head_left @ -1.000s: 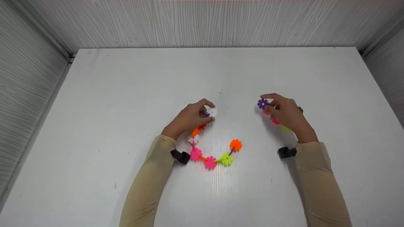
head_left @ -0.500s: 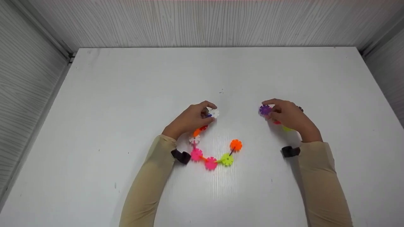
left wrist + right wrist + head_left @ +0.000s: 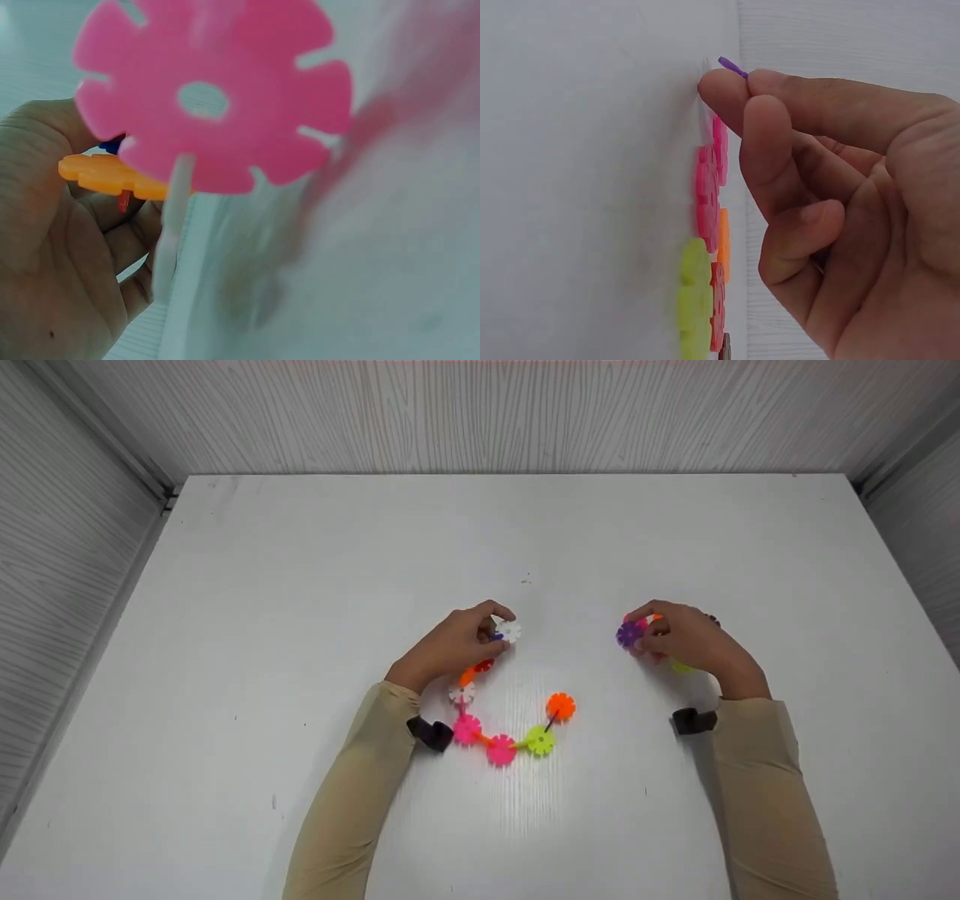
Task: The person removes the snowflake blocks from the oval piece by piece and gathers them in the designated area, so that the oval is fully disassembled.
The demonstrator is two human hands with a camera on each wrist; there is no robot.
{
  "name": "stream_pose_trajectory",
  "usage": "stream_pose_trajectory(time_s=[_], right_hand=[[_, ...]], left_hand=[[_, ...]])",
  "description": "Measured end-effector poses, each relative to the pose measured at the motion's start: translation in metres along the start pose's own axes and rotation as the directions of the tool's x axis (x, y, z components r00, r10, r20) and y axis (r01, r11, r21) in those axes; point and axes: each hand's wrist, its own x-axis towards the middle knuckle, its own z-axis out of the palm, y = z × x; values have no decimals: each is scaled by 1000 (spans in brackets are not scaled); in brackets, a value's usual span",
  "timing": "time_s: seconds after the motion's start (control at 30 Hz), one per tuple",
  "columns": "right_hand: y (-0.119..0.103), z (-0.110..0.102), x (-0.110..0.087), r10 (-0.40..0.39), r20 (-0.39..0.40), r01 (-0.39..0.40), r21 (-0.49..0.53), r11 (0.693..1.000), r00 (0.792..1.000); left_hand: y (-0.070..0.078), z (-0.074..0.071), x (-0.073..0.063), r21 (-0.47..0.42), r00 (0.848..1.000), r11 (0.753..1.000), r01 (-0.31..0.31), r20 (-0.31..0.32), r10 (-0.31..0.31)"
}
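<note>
My left hand [image 3: 446, 643] pinches a white notched plastic disc [image 3: 511, 631] between thumb and index finger. It ends a chain of slotted-together discs [image 3: 501, 751] in white, red, orange, pink, yellow-green and purple, which curves round to an orange disc [image 3: 561, 706]. Close up in the left wrist view are a pink disc [image 3: 255, 97] with a white one in its slot and an orange disc [image 3: 105, 176]. My right hand [image 3: 694, 643] pinches a purple disc [image 3: 627, 636] by its edge. Blue shows at the left fingertips, partly hidden.
Below the right hand lie several more discs, among them a yellow-green disc [image 3: 695, 300], a pink disc [image 3: 706, 199] and a red disc [image 3: 718, 307]. All rest on a white table [image 3: 300, 555], with a wood-grain panel [image 3: 480, 416] at its back edge.
My right hand has come slightly toward me with the purple disc, baring pink and orange discs behind it. The left hand and the chain have barely shifted.
</note>
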Motion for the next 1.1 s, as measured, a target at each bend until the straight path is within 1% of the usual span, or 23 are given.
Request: stream_pose_trajectory(time_s=[0.33,0.5,0.67,0.77,1.0,1.1], right_hand=[[-1,3,0,-14,1,14,-37,999,1000],[-1,4,-1,-22,14,23,-76,997,1000],[-1,4,1,-36,6,36,-105,994,999],[-2,4,2,-38,-7,37,-109,993,999],[-8,3,1,-35,-53,31,-80,996,998],[-12,4,0,-52,-69,47,-64,997,996]], left_hand=[[-1,1,0,0,1000,1000,5,6,-5],[0,1,-1,3,1000,1000,0,7,-1],[0,0,-1,1,1000,1000,-4,2,4],[0,0,-1,9,1000,1000,5,0,-5],[4,2,-1,23,998,998,59,-13,-59],[7,3,-1,28,997,997,70,-24,-69]])
